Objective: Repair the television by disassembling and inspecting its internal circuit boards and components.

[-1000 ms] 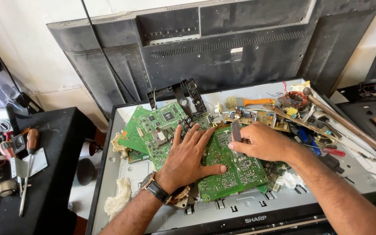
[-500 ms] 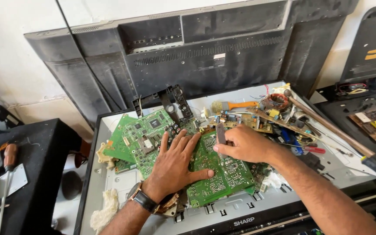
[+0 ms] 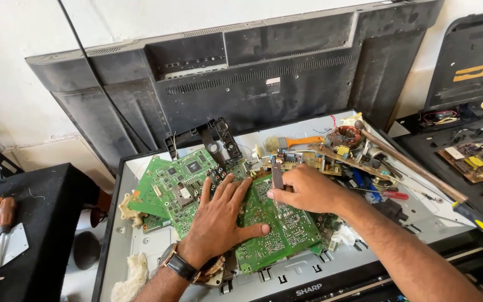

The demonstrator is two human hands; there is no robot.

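Your left hand [image 3: 219, 215] lies flat, fingers spread, pressing on the large green printed circuit board [image 3: 278, 226]. The board rests on the grey metal back panel of the opened television [image 3: 141, 246]. Your right hand [image 3: 308, 190] sits at the board's upper edge, fingers closed around a slim grey metal tool [image 3: 277, 174]. A second green circuit board [image 3: 177, 182] lies just left of the large board.
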